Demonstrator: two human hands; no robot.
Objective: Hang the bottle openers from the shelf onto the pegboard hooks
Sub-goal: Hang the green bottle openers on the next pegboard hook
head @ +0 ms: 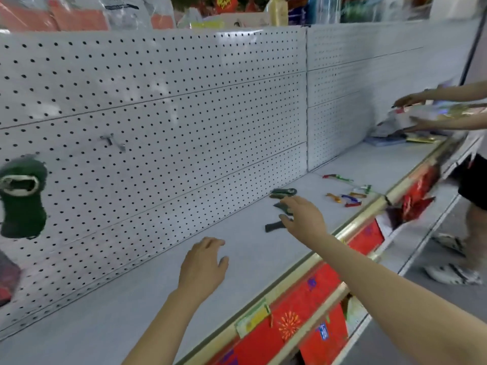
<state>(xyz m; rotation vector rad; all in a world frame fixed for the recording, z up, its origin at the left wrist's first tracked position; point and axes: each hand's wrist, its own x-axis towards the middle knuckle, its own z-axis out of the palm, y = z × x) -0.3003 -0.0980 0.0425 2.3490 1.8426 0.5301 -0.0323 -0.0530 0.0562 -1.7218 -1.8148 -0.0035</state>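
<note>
- Grey perforated metal pegboard (pixel 158 101) is filling the back wall behind the shelf, and a bare wire hook (pixel 113 140) is sticking out of it on the left, well apart from both hands.
- Pale grey flat shelf (pixel 131 299) is running away to the right, with a gold trim rail (pixel 350 227) along its front edge.
- Dark green bottle opener with a metal mouth (pixel 22 198) is already hanging at the far left of the pegboard, blurred.
- Right hand (pixel 303 217) is reaching out over the shelf, fingers spread and relaxed, holding nothing; its fingertips are hovering just over a cluster of dark flat bottle openers (pixel 283 192).
- Left hand (pixel 203 262) is hanging lower and closer to the body, fingers loosely curled and empty, well short of that cluster.
- Those dark openers are lying flat directly ahead of and beneath the right fingertips, their long axes seeming to run roughly across the shelf; one (pixel 274 226) is sitting just left of the hand, partly hidden by the fingers. The right hand is clearly the nearer one for the pick.
- Small coloured bottle openers (pixel 345 198), red, orange, blue and green, are lying scattered further right, near the rail.
- Another person's hands (pixel 411 111) are handling packets at the far right end.
</note>
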